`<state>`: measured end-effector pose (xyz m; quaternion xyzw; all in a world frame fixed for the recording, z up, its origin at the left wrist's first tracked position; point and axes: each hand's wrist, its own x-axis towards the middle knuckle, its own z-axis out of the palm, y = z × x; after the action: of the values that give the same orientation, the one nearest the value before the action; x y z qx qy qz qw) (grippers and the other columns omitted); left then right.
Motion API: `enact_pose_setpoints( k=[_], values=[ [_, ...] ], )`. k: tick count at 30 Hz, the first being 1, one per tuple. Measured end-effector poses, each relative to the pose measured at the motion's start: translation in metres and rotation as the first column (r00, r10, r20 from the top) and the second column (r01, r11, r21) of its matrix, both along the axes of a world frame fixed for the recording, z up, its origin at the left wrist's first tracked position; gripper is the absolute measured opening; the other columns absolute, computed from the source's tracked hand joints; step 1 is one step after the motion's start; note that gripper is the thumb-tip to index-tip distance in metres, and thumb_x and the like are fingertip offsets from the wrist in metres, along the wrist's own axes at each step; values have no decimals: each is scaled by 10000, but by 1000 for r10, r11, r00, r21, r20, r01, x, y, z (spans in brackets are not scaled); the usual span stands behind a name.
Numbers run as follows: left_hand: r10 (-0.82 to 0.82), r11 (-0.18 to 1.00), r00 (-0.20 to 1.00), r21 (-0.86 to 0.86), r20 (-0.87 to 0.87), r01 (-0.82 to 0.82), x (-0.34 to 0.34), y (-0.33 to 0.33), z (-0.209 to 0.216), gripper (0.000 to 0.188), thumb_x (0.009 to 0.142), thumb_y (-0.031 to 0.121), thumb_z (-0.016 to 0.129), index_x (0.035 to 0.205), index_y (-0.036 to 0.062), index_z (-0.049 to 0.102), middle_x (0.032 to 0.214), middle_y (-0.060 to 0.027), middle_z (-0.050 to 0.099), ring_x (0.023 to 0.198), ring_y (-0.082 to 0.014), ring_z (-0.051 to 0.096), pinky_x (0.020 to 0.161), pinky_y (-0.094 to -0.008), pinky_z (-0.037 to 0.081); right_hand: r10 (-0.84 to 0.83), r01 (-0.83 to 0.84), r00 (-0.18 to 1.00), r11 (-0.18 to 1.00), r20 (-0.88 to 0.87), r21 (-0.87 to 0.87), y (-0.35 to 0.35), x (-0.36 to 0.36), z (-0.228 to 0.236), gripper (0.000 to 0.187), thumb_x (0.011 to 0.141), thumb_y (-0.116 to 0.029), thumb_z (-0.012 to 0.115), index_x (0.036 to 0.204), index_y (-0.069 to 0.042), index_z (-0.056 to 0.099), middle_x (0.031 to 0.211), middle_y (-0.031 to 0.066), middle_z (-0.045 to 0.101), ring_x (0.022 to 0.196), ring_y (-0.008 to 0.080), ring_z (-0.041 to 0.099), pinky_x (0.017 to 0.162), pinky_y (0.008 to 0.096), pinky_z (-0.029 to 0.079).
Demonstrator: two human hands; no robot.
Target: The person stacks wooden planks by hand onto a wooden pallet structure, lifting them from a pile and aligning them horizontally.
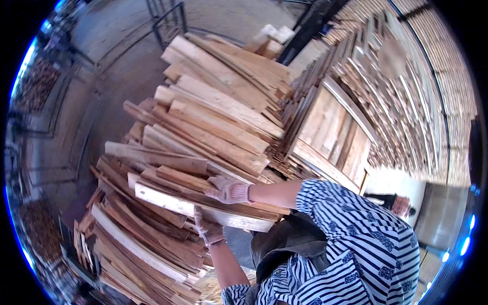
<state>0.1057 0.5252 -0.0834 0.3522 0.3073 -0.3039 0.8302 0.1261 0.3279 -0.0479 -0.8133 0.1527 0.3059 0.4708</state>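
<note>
The gloved left hand (209, 232) clasps the near edge of a pale board (165, 199), its long axis running left to right, while the gloved right hand (227, 191) lies along its far side, grip unclear, before stacked planks (218, 133).

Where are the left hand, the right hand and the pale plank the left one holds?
Left hand (209, 231): head view, gloved middle.
Right hand (229, 190): head view, gloved back.
Pale plank (173, 201): head view, bright long side.

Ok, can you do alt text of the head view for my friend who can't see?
A gloved left hand holds a pale board and the right hand touches boards beside it, amid a big heap of loose planks.
</note>
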Motion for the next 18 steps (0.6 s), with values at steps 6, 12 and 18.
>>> enact_pose_setpoints(
  k=[6,12,18],
  values=[
    [-125,990,992,68,15,124,-21,8,34,897,871,644,670,1551,130,392,1559,-122,441,1384,-336,458,1169,-529,367,-129,65,949,973,287,221,-26,-44,13,556,1024,-461,527,1352,-13,557,1252,251,631,1172,386,589,1006,429,484],
    [-401,916,909,50,113,398,-24,-18,75,947,881,665,647,1597,153,297,1612,-121,345,1425,-345,399,1191,-559,331,-279,427,904,579,-324,695,-73,-66,49,976,860,-533,781,1552,-5,339,1440,213,540,1322,281,511,1063,372,454],
    [-536,837,821,-4,197,548,9,-86,105,849,859,516,728,1516,91,397,1461,-140,491,1288,-335,521,1090,-509,453,-543,367,839,551,-11,750,-133,-109,107,917,850,-399,838,1534,1,377,1404,162,569,1258,191,532,1057,347,477]
  ],
)
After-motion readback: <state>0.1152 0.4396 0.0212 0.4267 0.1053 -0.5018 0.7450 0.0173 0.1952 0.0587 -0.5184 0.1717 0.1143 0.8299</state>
